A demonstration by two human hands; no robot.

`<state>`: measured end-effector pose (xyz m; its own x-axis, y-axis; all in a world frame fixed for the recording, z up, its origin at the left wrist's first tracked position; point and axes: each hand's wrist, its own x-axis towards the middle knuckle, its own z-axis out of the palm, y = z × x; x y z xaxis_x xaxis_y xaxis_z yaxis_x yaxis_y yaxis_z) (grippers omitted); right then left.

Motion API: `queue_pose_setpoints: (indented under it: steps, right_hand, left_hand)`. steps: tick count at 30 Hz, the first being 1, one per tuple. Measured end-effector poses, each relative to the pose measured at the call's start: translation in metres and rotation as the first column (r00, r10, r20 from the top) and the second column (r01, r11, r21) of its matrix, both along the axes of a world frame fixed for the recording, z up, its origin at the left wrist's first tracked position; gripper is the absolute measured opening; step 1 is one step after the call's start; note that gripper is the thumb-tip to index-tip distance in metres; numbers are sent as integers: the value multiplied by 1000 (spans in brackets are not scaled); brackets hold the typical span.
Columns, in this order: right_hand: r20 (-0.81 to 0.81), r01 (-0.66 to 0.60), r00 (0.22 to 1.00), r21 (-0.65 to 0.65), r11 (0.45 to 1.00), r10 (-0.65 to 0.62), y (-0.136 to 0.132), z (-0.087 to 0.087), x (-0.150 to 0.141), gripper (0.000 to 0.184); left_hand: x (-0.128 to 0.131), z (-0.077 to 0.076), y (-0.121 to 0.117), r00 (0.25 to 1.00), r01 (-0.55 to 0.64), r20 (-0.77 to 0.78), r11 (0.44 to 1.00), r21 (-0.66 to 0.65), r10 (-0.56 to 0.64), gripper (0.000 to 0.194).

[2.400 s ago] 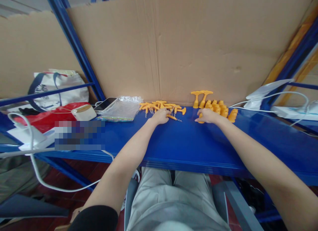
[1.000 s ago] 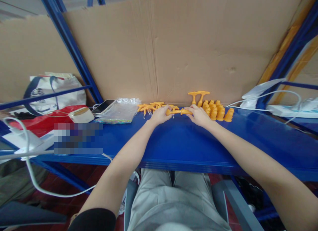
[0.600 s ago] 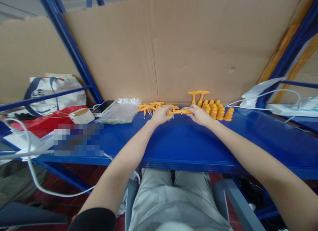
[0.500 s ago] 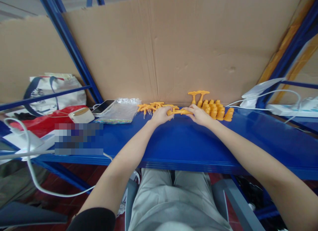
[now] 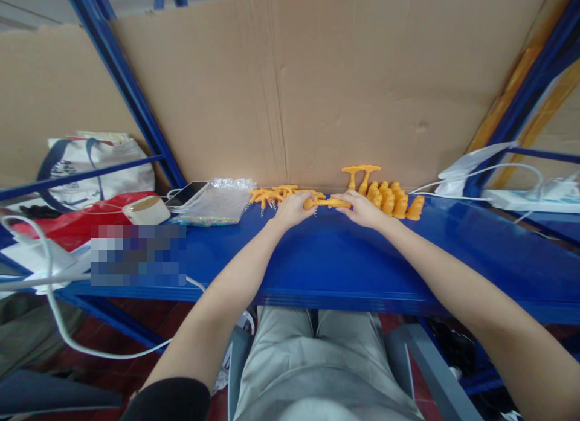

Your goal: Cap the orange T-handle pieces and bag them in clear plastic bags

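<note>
My left hand (image 5: 294, 209) and my right hand (image 5: 361, 208) are closed on opposite ends of an orange plastic corkscrew (image 5: 330, 202), held lengthwise between them just above the blue shelf. Fingers cover both of its ends, so the spiral cannot be made out. Beside and behind my left hand lies a heap of orange corkscrew handles (image 5: 272, 195), some with bare metal spirals. Several stubby orange sleeves (image 5: 388, 199) stand upright in rows by my right hand, one slightly apart. Two T-shaped orange corkscrews (image 5: 361, 176) stand upright behind that hand.
Left of the heap lie a clear plastic bag (image 5: 217, 205), a phone (image 5: 189, 194) and a white power bank (image 5: 145, 211) on red cloth. White cables hang over the left edge. A cardboard sheet (image 5: 353, 77) backs the blue shelf (image 5: 344, 264); blue posts flank it.
The view has shifted slightly. Both hands keep their hold on the orange corkscrew, with hardly any visible movement.
</note>
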<state>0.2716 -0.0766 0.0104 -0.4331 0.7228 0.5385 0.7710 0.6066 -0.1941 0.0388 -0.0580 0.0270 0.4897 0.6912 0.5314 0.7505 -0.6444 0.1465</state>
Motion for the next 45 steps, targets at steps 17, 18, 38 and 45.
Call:
queue_pose_setpoints:
  steps: [17, 18, 38, 45]
  right_hand:
    - [-531, -92, 832, -423, 902, -164, -4, 16, 5, 35]
    - [-539, -79, 819, -447, 891, -198, -5, 16, 3, 37]
    - [-564, -194, 778, -635, 748, -277, -17, 21, -7, 55]
    - [-588, -195, 749, -637, 746, -306, -16, 21, -7, 50]
  left_hand:
    - [-3, -3, 8, 1000, 4, 6, 999, 51, -4, 23]
    - [-2, -3, 8, 1000, 5, 9, 999, 50, -5, 23]
    - [-7, -7, 15, 995, 27, 91, 999, 45, -31, 23]
    - [-7, -7, 15, 995, 18, 94, 999, 46, -23, 24]
